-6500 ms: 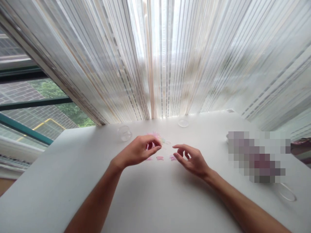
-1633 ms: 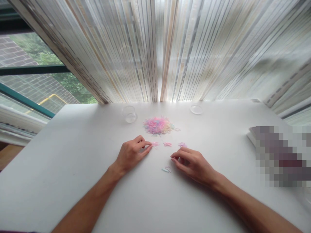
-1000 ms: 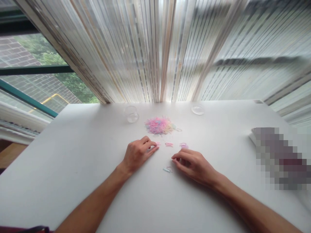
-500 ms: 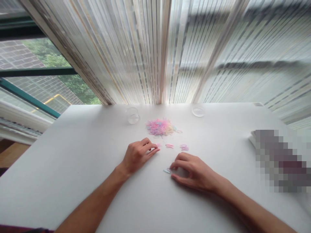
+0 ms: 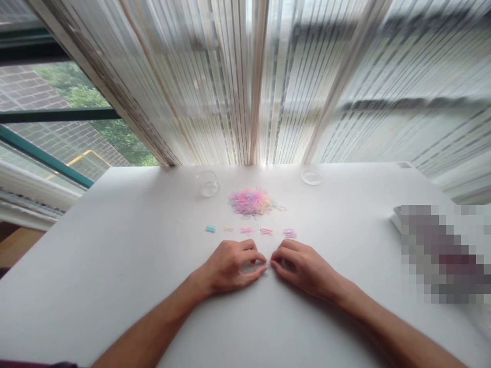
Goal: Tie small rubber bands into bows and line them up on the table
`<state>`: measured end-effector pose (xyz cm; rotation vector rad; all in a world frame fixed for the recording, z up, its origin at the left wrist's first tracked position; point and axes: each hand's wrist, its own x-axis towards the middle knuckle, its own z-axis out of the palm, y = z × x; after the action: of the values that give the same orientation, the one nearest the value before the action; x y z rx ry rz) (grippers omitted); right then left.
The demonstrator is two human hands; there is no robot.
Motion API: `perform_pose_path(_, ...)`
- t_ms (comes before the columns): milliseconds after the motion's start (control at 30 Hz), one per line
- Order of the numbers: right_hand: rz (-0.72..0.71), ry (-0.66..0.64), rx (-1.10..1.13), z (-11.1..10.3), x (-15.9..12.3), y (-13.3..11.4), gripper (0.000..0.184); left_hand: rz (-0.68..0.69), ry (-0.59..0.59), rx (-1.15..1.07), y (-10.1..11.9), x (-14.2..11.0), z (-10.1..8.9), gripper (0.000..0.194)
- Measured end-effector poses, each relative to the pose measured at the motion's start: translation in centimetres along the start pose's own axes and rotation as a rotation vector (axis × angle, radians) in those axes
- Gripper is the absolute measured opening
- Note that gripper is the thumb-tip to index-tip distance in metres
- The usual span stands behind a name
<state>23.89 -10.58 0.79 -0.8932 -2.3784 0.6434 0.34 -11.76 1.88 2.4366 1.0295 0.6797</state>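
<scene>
White table (image 5: 215, 327), lower frame; left hand (image 5: 232, 263) and right hand (image 5: 307, 266), lower centre, forearms slanting inward, thumbs and forefingers curved nearly closed, tips almost meeting — grip too small to tell; object (image 5: 441, 255), right edge, pixelated; pastel heap (image 5: 251, 201), centre, beyond hands; five small clusters (image 5: 266, 231), a row between; bluish piece (image 5: 264, 274), partly hidden — just below left fingertips

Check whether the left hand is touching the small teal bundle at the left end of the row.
Apart: the head view shows a strip of white tabletop between the left hand and the teal bundle.
</scene>
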Motion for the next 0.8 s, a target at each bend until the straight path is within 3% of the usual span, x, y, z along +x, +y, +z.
perform_pose_path(300,-0.02,0.088,0.01,0.41,0.03,0.17,0.009,0.011,0.093,-0.022,-0.34,0.03,0.35,0.01)
perform_pose_path(800,-0.067,0.218,0.099,0.11,0.29,-0.13,0.009,0.03,0.148,-0.038,-0.67,0.04,0.25,0.009)
